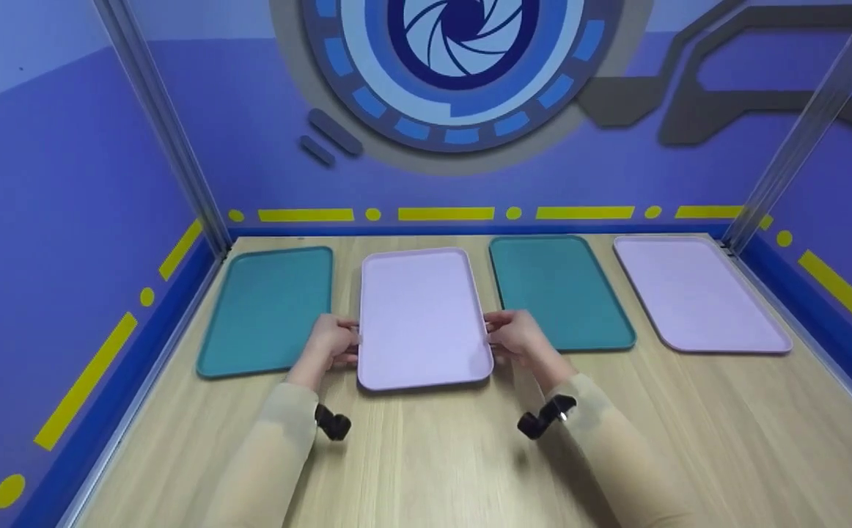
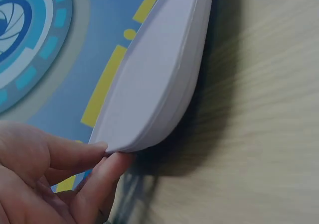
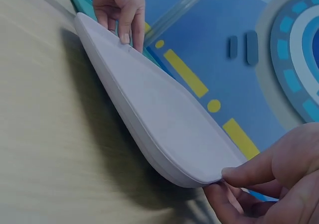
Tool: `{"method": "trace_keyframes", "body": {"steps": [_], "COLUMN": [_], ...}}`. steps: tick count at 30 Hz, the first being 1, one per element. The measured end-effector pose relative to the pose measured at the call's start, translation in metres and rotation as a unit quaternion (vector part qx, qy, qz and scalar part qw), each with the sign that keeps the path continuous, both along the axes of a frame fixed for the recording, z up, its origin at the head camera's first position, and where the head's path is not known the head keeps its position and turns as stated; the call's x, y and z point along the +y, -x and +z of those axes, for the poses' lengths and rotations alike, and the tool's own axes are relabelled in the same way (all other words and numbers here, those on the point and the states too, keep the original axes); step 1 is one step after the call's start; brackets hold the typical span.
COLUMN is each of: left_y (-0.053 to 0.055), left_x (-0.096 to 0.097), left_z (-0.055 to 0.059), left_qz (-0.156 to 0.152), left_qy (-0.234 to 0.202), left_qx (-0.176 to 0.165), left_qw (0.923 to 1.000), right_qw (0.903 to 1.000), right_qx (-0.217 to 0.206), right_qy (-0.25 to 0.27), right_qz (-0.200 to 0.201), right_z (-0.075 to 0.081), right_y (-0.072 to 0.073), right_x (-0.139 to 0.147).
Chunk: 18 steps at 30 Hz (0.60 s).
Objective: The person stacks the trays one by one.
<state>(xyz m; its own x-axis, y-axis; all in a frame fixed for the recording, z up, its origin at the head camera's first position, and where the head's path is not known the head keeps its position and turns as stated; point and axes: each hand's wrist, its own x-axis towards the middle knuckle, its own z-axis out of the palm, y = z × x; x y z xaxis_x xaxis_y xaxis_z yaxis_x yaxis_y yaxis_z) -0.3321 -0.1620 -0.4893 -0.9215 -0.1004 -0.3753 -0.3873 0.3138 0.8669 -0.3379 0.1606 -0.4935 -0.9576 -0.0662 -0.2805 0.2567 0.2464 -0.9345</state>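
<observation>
A pale lilac tray (image 1: 424, 319) is held between both hands, slightly above the table, with its shadow falling on the wood below. At its left edge the left hand (image 1: 332, 341) pinches the rim between thumb and fingers. The right hand (image 1: 515, 335) grips the opposite rim the same way. In the left wrist view, the thumb of the left hand (image 2: 65, 174) lies on top of the tray's rim (image 2: 149, 84), fingers beneath. The right wrist view shows the right hand (image 3: 279, 179) at a near edge of the tray (image 3: 154, 114) and the left hand (image 3: 119, 10) across from it.
A teal tray (image 1: 272, 312) lies on the left of the wooden table (image 1: 426, 462). Another teal tray (image 1: 562, 293) lies right of the held one, and a second lilac tray (image 1: 701, 293) at the far right. Blue panels (image 1: 470, 191) wall in the back and sides.
</observation>
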Motion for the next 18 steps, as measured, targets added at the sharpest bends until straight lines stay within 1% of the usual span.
{"method": "trace_keyframes", "body": {"steps": [4,8,13,18], "left_y": [-0.011,-0.017,-0.023,-0.024], "left_x": [0.005,0.008,0.009,0.009], "left_z": [-0.005,-0.008,-0.009,-0.012], "left_qz": [-0.011,-0.025,-0.036,-0.046], "left_qy": [0.041,0.073,0.086,0.096], "left_qx": [0.026,0.045,0.054,0.06], "left_qw": [0.9988,0.996,0.9942,0.9925], "right_qw": [0.9998,0.9994,0.9983,0.9968], "right_qx": [0.011,0.017,0.023,0.031], "right_qy": [-0.018,-0.031,-0.054,-0.074], "right_qz": [-0.003,-0.004,-0.004,0.002], "right_z": [-0.005,-0.01,-0.014,-0.016], "right_y": [-0.013,-0.022,-0.028,-0.029], "right_x": [0.001,0.001,0.001,-0.001]}}
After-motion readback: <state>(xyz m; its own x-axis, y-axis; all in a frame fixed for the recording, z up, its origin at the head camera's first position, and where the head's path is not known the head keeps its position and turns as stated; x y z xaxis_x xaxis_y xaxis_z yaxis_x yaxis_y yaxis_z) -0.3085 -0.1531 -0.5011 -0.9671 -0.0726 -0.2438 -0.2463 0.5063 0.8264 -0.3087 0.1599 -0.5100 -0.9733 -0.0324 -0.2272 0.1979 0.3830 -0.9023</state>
